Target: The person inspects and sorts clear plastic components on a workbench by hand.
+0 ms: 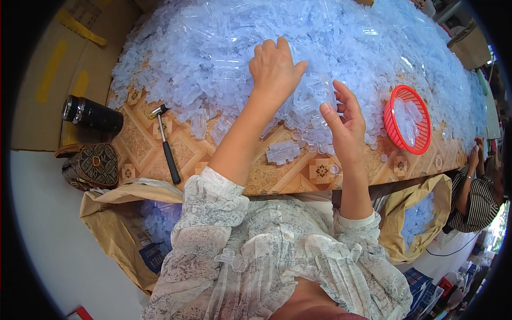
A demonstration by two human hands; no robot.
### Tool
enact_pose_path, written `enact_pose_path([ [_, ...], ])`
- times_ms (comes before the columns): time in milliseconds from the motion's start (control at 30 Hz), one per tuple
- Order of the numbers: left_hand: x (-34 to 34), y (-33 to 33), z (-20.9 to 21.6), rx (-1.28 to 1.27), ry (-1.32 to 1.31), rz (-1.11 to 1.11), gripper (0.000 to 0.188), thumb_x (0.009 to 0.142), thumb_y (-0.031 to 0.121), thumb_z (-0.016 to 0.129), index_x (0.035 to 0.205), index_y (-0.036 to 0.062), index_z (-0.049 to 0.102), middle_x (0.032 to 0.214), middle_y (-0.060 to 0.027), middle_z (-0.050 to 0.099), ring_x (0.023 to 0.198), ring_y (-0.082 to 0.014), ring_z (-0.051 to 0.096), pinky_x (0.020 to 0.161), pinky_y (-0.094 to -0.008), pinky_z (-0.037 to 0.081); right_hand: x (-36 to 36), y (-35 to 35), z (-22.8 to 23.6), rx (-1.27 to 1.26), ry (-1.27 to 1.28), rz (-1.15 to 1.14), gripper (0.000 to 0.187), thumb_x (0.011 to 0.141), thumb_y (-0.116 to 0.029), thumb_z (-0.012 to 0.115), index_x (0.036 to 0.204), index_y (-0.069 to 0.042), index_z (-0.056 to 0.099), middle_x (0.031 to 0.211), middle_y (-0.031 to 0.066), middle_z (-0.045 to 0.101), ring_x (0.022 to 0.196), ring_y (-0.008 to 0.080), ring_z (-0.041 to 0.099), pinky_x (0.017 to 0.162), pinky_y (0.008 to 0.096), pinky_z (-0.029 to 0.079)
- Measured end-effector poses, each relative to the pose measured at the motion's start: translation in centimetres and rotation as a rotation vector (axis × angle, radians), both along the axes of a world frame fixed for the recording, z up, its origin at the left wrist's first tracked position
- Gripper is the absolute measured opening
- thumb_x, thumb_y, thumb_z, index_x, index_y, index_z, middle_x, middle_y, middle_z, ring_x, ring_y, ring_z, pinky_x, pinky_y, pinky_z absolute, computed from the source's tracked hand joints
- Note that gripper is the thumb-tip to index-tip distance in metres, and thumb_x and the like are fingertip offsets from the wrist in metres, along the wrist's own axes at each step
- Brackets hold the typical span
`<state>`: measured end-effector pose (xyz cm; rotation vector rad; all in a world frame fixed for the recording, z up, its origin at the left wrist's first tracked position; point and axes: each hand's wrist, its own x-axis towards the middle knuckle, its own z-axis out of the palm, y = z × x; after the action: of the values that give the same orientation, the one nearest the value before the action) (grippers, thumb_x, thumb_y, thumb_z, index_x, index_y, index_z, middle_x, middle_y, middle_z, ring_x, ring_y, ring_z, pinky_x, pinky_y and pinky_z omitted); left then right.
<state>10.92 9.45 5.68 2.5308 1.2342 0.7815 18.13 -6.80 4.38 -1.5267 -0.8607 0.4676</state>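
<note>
Head view: you've got a hammer [168, 156] and black flask [93, 115] left, red basket [390, 120] right, clear plastic pile [197, 53] far. Your left hand [277, 66] is over it, grip can't tell; right hand [348, 122] open, thumb apart.

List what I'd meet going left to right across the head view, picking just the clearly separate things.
Black flask, hammer, left hand, right hand, red basket, co-worker's striped shirt.
</note>
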Motion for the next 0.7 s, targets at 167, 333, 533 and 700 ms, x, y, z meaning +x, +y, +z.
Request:
enact_pose_path([
  [167,-1.6,1.2,0.1,-0.226,-0.262,-0.039,0.063,0.068,0.031,0.076,0.118,-0.0018,0.055,0.099,-0.0179,0.06,0.094,-0.0299,0.058,0.078,-0.0399,0.05,0.7,0.3,0.2,0.075,0.192,0.032,0.053,0.083,-0.017,0.069,0.131,-0.003,0.048,0.115,0.0104,0.053,0.091,0.0127,0.054,0.071,0.0252,0.048],
  [333,-3.9,0.2,-0.3,-0.654,-0.687,-0.196,0.062,0.071,0.021,0.077,0.122,-0.0015,0.052,0.095,-0.0105,0.061,0.086,-0.0183,0.059,0.075,-0.0296,0.05,-0.3,2.2,1.0,0.123,0.216,0.063,0.054,0.084,-0.019,0.069,0.132,-0.006,0.048,0.113,0.0101,0.054,0.089,0.0116,0.054,0.07,0.0256,0.048],
  [533,-5.0,-3.0,-0.3,-0.999,-0.946,-0.48,0.057,0.084,0.011,0.065,0.133,-0.0017,0.041,0.109,-0.0138,0.06,0.097,-0.0182,0.06,0.081,-0.0306,0.052,-1.4,3.8,0.6,0.101,0.188,0.091,0.049,0.084,-0.023,0.069,0.128,-0.008,0.053,0.113,0.0099,0.053,0.085,0.0119,0.053,0.068,0.0239,0.047],
  [700,-6.1,-3.1,0.4,-1.27,-1.129,-0.513,0.048,0.089,0.012,0.06,0.132,0.0008,0.043,0.111,-0.0125,0.06,0.098,-0.0198,0.061,0.079,-0.0347,0.056,-2.0,3.4,1.2,0.05,-0.03,0.084,0.046,0.082,-0.022,0.071,0.126,-0.013,0.057,0.113,0.0084,0.052,0.085,0.0122,0.053,0.069,0.0246,0.047],
])
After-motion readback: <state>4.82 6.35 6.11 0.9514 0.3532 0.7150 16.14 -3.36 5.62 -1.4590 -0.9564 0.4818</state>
